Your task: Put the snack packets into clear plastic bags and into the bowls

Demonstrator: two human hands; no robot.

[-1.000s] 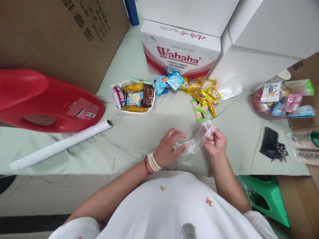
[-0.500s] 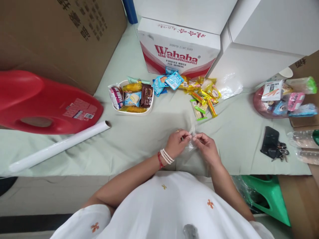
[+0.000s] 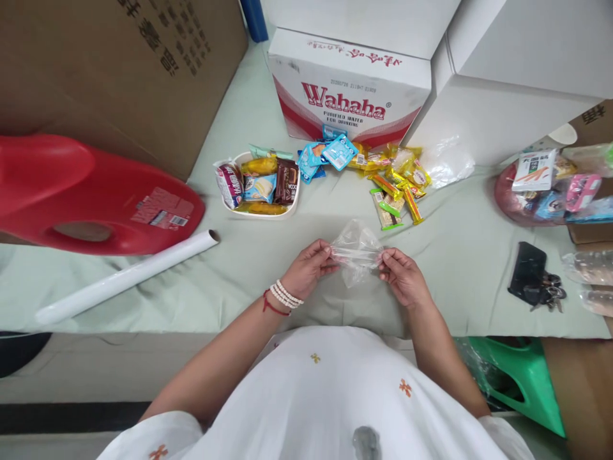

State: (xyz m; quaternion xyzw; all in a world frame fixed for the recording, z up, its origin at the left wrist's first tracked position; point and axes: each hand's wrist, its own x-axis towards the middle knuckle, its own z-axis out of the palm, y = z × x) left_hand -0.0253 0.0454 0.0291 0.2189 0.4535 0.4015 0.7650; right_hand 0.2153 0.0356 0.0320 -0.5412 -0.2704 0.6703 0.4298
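A clear, thin plastic cover (image 3: pixel 357 252), with a band that looks gathered, is stretched sideways between my hands above the cloth. My left hand (image 3: pixel 309 265), with beads and a red cord at the wrist, pinches its left end. On the opposite end, the fingertips of my right hand (image 3: pixel 402 275) are closed. Beyond my left hand stands a white bowl (image 3: pixel 261 216) filled with wrapped snacks, among them a purple packet (image 3: pixel 230 185) and a brown cocoa packet (image 3: pixel 287 182). Several yellow-wrapped snacks (image 3: pixel 387 186) and blue packets (image 3: pixel 340 152) lie loose past the cover.
At the left are a red jug (image 3: pixel 119 211) and a white roll (image 3: pixel 129 278). A Wahaba-style lettered carton, reading Wahaha (image 3: pixel 345 96), stands behind the snacks beside crumpled clear plastic (image 3: pixel 450 163). To the right are a reddish snack bowl (image 3: pixel 507 198), a black phone (image 3: pixel 527 265) and keys (image 3: pixel 553 294).
My hands have moved apart, the left one going left. The clear plastic, bunched between my fingertips before, is now spread wide between them.
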